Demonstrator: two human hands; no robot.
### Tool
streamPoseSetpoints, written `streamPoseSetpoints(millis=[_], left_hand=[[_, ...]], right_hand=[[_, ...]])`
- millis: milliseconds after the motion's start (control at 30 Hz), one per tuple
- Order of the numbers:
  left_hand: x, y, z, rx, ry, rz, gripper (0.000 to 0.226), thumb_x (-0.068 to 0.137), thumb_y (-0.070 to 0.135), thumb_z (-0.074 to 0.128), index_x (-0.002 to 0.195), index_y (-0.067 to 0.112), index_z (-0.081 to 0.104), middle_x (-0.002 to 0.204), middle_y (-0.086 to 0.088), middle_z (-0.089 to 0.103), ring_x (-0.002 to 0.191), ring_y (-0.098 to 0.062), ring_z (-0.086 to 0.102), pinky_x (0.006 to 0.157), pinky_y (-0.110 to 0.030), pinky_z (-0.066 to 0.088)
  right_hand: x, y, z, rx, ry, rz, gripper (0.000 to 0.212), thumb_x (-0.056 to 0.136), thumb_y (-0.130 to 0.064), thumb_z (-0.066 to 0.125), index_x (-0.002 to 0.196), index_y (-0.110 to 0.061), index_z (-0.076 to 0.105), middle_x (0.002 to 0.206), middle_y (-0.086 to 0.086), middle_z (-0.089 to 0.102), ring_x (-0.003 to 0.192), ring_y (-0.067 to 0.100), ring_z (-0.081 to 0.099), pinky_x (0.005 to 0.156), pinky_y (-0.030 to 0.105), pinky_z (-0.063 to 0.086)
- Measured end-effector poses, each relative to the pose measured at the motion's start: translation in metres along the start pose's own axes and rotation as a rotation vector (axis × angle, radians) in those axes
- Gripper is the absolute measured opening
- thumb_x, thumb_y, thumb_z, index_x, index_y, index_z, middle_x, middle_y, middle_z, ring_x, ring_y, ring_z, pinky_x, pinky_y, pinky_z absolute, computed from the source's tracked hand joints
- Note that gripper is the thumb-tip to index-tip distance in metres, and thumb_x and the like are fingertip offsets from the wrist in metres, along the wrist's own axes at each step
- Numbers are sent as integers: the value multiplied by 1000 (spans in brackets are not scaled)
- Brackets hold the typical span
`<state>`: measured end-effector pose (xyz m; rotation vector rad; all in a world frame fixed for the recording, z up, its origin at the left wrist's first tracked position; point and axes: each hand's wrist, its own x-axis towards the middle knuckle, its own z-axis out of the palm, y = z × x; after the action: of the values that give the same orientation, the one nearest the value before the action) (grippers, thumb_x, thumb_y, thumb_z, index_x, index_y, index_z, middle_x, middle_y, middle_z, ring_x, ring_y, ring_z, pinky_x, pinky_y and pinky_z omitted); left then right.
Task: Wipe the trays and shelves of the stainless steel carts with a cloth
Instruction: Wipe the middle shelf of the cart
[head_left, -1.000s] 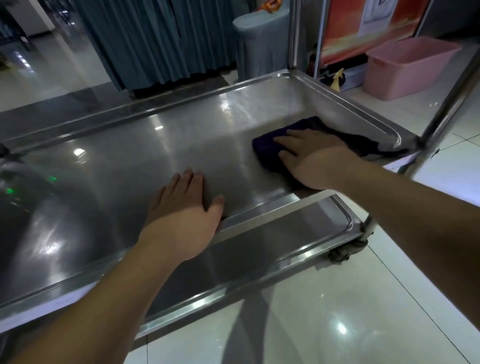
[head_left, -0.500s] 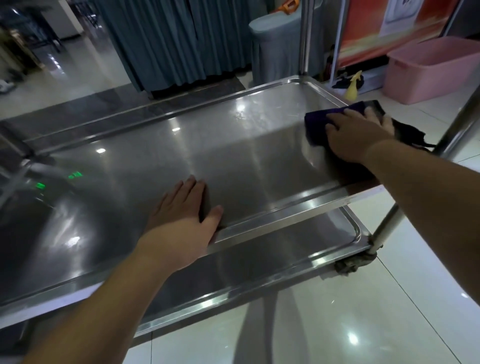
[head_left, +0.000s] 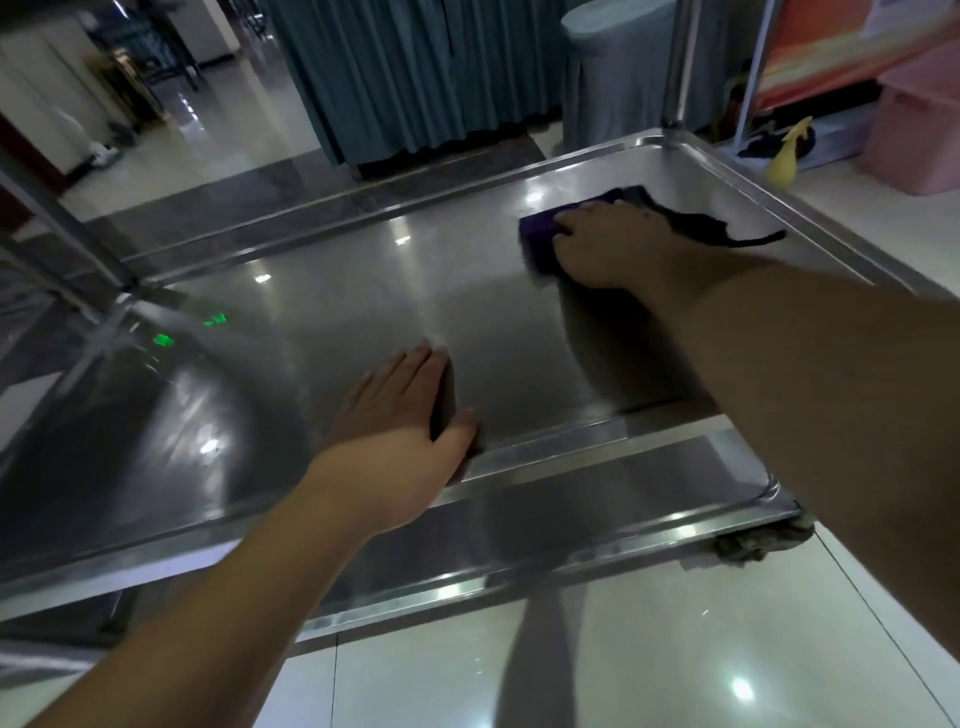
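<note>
Head view: right hand (head_left: 605, 249) presses purple cloth (head_left: 537, 234) flat inside top tray (head_left: 727, 171); left hand (head_left: 400, 421) flat.

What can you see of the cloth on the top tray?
The cloth is dark purple, soft-looking fabric, bunched rather than flat. It lies on the cart's top tray near the far right corner, by the raised rim. The right hand rests on top, fingers laid over it, hiding its middle. A purple edge shows left of the hand; a darker ragged tail trails right toward the rim. Whether it is wet cannot be told.
</note>
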<state>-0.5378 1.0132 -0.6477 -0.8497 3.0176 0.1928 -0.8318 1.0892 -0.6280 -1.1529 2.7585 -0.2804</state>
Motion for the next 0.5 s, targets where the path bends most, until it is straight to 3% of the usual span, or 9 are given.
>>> streamPoseSetpoints(millis=[67, 167, 267, 367, 433, 500], left_hand=[[0, 0, 0, -13, -7, 6, 88, 87, 70, 17, 164, 29, 13, 172, 9, 8, 158, -10, 6, 128, -33, 7], [1, 0, 1, -42, 0, -7, 84, 89, 67, 22, 164, 30, 14, 172, 8, 10, 157, -10, 7, 128, -33, 8], [3, -1, 0, -55, -8, 0, 79, 95, 65, 27, 164, 31, 12, 172, 8, 8, 157, -10, 6, 128, -33, 7], [2, -2, 0, -57, -24, 10, 80, 94, 68, 25, 164, 32, 11, 172, 10, 5, 158, -9, 3, 128, -32, 4], [2, -3, 0, -61, -22, 16, 80, 94, 69, 23, 164, 32, 11, 172, 10, 4, 158, -8, 1, 128, -32, 3], [0, -1, 0, -65, -25, 21, 82, 92, 69, 18, 164, 30, 11, 172, 10, 4, 158, -8, -1, 128, -33, 1]], right_hand=[[-11, -39, 15, -24, 17, -165, 57, 100, -47, 30, 153, -30, 43, 160, 6, 42, 142, 34, 41, 119, 52, 30], [-30, -90, 35, -16, -24, -406, 54, 107, -48, 28, 159, -35, 35, 168, -4, 28, 154, 24, 26, 126, 46, 18], [-29, -96, 35, 23, -37, -472, 52, 109, -49, 28, 160, -36, 33, 169, -8, 26, 156, 20, 20, 127, 40, 13], [-11, -67, 27, -10, 51, -377, 53, 107, -51, 30, 157, -36, 39, 166, -4, 34, 151, 25, 31, 125, 45, 23], [2, -31, 19, -45, 110, -180, 52, 105, -51, 30, 153, -36, 44, 161, 1, 43, 144, 31, 41, 120, 50, 30], [5, 8, 6, -97, 176, 50, 53, 102, -50, 28, 148, -32, 48, 155, 7, 48, 141, 38, 41, 119, 58, 26]])
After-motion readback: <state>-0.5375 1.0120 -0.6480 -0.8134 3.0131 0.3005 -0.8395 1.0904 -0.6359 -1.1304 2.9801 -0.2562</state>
